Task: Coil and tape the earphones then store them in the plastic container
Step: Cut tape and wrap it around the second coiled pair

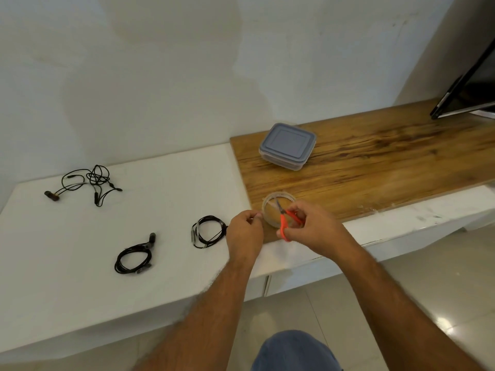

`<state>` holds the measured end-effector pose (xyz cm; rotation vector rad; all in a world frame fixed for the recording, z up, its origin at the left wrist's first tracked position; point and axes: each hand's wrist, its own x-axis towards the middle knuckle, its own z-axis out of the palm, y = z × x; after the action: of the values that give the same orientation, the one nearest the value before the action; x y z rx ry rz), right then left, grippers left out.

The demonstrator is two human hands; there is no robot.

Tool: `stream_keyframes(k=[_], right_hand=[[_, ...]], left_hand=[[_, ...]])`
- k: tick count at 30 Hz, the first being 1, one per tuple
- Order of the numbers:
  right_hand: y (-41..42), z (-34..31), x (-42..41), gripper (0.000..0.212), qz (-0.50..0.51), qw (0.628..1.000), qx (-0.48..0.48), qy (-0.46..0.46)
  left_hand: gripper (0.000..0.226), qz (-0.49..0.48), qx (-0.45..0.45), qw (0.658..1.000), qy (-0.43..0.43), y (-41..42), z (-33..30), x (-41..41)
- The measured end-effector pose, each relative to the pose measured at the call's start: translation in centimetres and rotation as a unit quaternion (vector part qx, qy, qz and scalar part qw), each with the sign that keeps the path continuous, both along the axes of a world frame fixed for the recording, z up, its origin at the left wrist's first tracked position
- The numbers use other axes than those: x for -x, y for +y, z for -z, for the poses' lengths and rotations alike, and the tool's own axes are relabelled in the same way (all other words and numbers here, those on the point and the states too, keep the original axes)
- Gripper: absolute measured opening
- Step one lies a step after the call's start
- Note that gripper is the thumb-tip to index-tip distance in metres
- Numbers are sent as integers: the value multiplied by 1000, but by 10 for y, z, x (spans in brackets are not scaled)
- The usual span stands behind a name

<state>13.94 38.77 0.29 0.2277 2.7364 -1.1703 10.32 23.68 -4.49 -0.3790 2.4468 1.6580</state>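
- Right hand (310,228) grips orange scissors (284,223), blades over the tape roll (278,211) at frame centre.
- Left hand (245,231) pinches what looks like a pulled tape end; too clear to confirm.
- Keep that strip taut and snip close to the roll.
- Two coiled earphones (210,231) (134,259) lie left; a tangled set (91,183) upper left.
- Container (286,145), lid on, sits above centre.

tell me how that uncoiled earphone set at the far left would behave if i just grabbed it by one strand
The loose earphones would likely come up floppy, their thin cable sprawled in tangled loops. The earbuds and inline piece would probably dangle and swing. They look light, so they may drag or snag rather than lift cleanly off the white counter.
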Motion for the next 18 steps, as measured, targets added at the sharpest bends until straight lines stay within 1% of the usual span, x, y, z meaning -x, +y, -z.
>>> stream_keyframes(k=[2,4,9,12,15,18], right_hand=[[0,6,4,30,41,998,-31,46],[-2,13,8,29,47,996,-48,62],[1,22,13,29,12,996,-70,51],[3,24,13,27,17,996,-65,53],[1,25,16,26,22,996,-67,55],[-3,23,18,29,28,996,-63,50]], left_hand=[[22,6,5,1000,6,-1,0,-1],[24,14,15,1000,18,-2,-1,-3],[25,11,61,997,55,-5,-11,-9],[24,-12,84,995,55,-8,-15,-11],[26,-14,109,992,56,-12,-15,-18],[26,-34,107,992,52,-19,-16,-29]])
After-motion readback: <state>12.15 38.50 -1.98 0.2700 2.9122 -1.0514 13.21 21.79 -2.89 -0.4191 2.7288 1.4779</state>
